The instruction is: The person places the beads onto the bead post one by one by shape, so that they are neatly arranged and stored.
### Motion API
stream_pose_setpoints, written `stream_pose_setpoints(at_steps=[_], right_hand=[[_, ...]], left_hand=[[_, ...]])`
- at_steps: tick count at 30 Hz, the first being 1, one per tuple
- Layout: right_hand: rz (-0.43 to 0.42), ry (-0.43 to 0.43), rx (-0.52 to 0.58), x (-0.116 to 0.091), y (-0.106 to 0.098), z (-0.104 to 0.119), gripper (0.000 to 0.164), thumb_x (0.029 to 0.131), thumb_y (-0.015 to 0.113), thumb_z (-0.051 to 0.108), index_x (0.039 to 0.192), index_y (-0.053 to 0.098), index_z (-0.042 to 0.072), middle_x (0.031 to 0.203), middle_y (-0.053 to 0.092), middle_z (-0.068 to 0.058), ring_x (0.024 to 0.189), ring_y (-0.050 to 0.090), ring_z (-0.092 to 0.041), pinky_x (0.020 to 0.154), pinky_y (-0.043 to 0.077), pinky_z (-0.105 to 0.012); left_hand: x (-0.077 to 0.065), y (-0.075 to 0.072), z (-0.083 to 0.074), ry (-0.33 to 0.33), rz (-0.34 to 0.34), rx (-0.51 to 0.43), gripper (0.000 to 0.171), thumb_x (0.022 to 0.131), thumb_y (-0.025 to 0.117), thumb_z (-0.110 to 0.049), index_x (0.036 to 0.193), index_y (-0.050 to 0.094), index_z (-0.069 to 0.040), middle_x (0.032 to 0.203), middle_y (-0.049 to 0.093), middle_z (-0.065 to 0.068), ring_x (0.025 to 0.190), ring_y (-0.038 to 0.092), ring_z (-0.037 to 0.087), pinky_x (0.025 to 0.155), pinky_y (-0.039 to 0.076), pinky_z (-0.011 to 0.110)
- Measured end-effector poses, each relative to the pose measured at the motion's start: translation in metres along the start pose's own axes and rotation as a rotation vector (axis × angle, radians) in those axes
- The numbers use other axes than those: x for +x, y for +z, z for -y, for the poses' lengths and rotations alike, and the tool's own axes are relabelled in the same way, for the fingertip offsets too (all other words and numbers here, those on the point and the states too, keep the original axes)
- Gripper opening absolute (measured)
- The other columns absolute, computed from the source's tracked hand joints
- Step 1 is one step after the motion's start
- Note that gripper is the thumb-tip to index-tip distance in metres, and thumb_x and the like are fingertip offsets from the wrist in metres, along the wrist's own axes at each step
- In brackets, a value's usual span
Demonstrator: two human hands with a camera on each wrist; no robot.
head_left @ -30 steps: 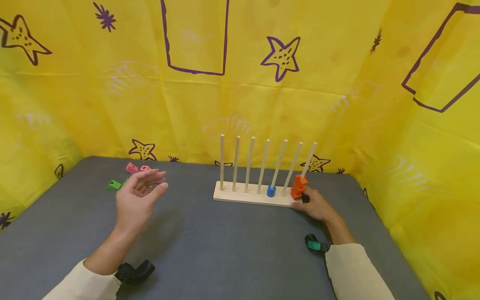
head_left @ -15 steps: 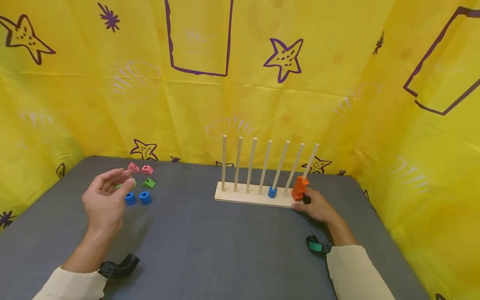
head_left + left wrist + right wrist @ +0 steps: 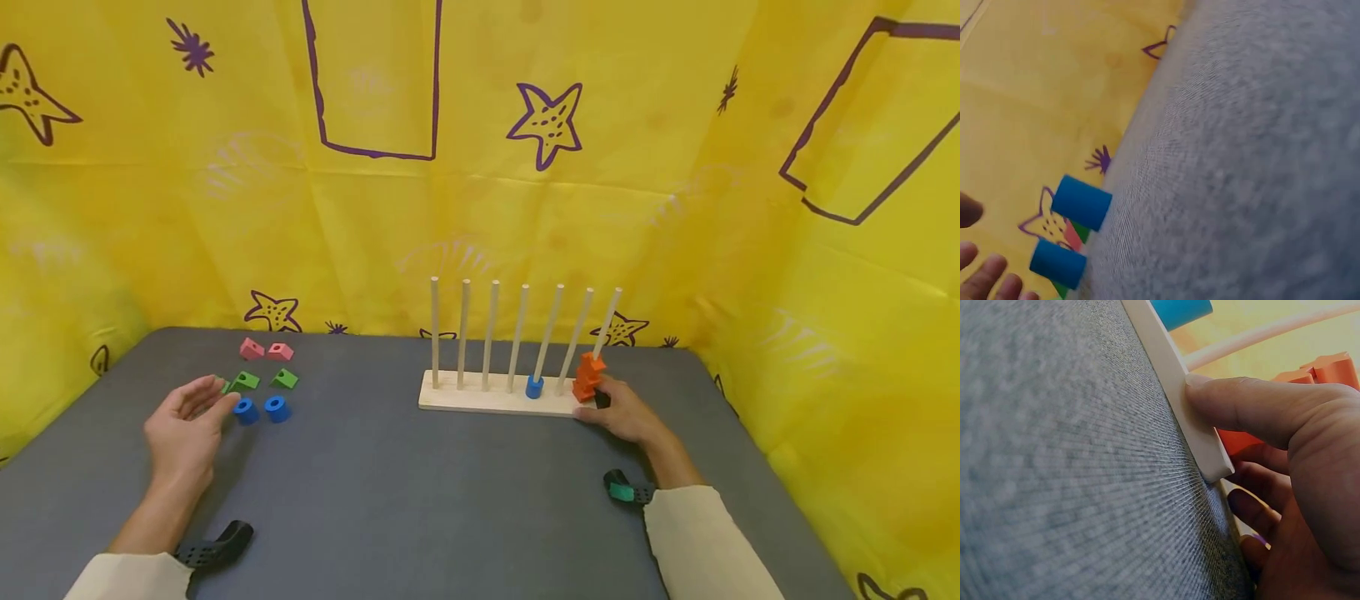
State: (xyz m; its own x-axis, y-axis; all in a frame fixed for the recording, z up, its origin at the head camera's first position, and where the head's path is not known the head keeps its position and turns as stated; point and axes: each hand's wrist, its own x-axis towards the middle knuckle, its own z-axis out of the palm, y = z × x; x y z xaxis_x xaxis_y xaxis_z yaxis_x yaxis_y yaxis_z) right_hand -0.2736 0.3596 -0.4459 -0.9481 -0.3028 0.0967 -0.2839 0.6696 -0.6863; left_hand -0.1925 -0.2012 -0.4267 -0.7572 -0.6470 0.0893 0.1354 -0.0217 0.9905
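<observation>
My left hand [image 3: 183, 429] hovers at the left, fingers loosely bent with nothing between them. Just right of it stand two blue cylinders [image 3: 277, 408], each with a hole; in the left wrist view the fingertips are apart from the nearer blue cylinder [image 3: 1058, 263]. Behind them lie several green blocks [image 3: 284, 378], one partly hidden by the hand. My right hand [image 3: 628, 412] holds the right end of a wooden peg rack [image 3: 480, 400], thumb on the base's front edge. Stacked orange blocks [image 3: 588, 379] fill its rightmost peg, and a blue cylinder [image 3: 534, 387] sits low on another peg.
Two pink blocks [image 3: 281, 352] lie behind the green ones on the grey table [image 3: 420, 500]. A yellow patterned cloth [image 3: 375, 217] hangs along the back and sides. Several upright pegs [image 3: 487, 333] rise from the rack.
My left hand has moved left and down, uncovering the blue cylinders and most of the green blocks. The right hand keeps its hold on the rack. The head view has shifted slightly.
</observation>
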Motion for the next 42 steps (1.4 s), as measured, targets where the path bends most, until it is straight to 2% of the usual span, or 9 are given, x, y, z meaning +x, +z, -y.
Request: stream_pose_setpoints(at_steps=[5,9,12,16,21,26,32,38,42], right_hand=[[0.01,-0.002,0.007,0.002,0.004,0.001,0.053,0.084,0.077,0.027,0.124,0.058,-0.004,0.123,0.057,-0.021,0.113,0.049,-0.039,0.101,0.029,-0.062],[0.004,-0.011,0.008,0.002,0.005,-0.002,0.051,0.084,0.077,0.026,0.122,0.059,-0.003,0.12,0.058,-0.019,0.11,0.05,-0.038,0.1,0.031,-0.061],[-0.006,-0.004,0.018,0.002,0.005,-0.003,0.05,0.083,0.078,0.024,0.122,0.059,-0.003,0.12,0.058,-0.019,0.11,0.05,-0.037,0.101,0.03,-0.06],[-0.002,0.0,0.023,0.004,0.005,-0.001,0.052,0.084,0.077,0.024,0.124,0.059,-0.003,0.122,0.058,-0.02,0.111,0.05,-0.039,0.101,0.028,-0.061],[0.001,-0.009,0.038,0.006,0.005,0.001,0.052,0.084,0.077,0.021,0.125,0.058,-0.005,0.124,0.057,-0.021,0.113,0.049,-0.04,0.103,0.025,-0.063],[0.013,-0.004,0.037,0.006,0.006,0.001,0.055,0.084,0.076,0.023,0.127,0.056,-0.005,0.126,0.056,-0.022,0.115,0.048,-0.041,0.103,0.022,-0.064],[0.01,-0.012,0.043,0.006,0.005,-0.001,0.054,0.085,0.076,0.023,0.127,0.056,-0.005,0.125,0.056,-0.022,0.114,0.048,-0.041,0.103,0.024,-0.064],[0.021,-0.001,0.038,0.007,0.005,0.0,0.057,0.085,0.076,0.024,0.129,0.055,-0.006,0.128,0.054,-0.024,0.118,0.046,-0.043,0.103,0.022,-0.064],[0.02,0.018,0.022,0.005,0.003,-0.001,0.057,0.085,0.076,0.025,0.128,0.055,-0.006,0.129,0.053,-0.026,0.119,0.045,-0.044,0.103,0.021,-0.064]], left_hand=[[0.005,-0.015,0.016,-0.013,0.126,0.315,0.059,0.088,0.072,-0.014,0.14,0.049,-0.002,0.118,0.06,-0.002,0.096,0.054,-0.001,0.072,0.044,0.005],[0.005,-0.017,0.022,0.111,0.236,0.528,0.061,0.091,0.069,-0.02,0.142,0.043,0.002,0.13,0.055,0.017,0.098,0.052,-0.001,0.072,0.042,0.005],[0.005,-0.015,0.023,0.187,0.29,0.609,0.061,0.092,0.068,-0.022,0.142,0.042,0.003,0.13,0.052,0.027,0.102,0.055,0.014,0.07,0.041,0.004],[0.006,-0.014,0.022,0.211,0.311,0.661,0.059,0.092,0.067,-0.021,0.141,0.044,0.004,0.127,0.055,0.027,0.111,0.053,0.038,0.067,0.039,0.004],[0.006,-0.015,0.021,0.207,0.299,0.712,0.051,0.092,0.068,-0.018,0.134,0.051,0.007,0.121,0.058,0.029,0.108,0.056,0.042,0.062,0.038,0.004],[0.005,-0.016,0.022,0.219,0.249,0.746,0.041,0.09,0.069,-0.014,0.124,0.059,0.008,0.114,0.061,0.028,0.089,0.061,0.022,0.057,0.04,0.008],[0.004,-0.013,0.017,0.204,0.165,0.704,0.038,0.089,0.071,-0.014,0.121,0.063,0.005,0.11,0.064,0.024,0.074,0.046,-0.009,0.057,0.042,0.01],[0.002,-0.011,0.01,0.16,0.125,0.655,0.042,0.089,0.071,-0.018,0.124,0.062,0.002,0.111,0.064,0.023,0.074,0.047,-0.016,0.058,0.044,0.008],[-0.006,-0.003,0.003,0.164,0.098,0.643,0.043,0.089,0.072,-0.022,0.125,0.062,-0.001,0.115,0.064,0.022,0.089,0.065,0.005,0.058,0.044,0.007]])
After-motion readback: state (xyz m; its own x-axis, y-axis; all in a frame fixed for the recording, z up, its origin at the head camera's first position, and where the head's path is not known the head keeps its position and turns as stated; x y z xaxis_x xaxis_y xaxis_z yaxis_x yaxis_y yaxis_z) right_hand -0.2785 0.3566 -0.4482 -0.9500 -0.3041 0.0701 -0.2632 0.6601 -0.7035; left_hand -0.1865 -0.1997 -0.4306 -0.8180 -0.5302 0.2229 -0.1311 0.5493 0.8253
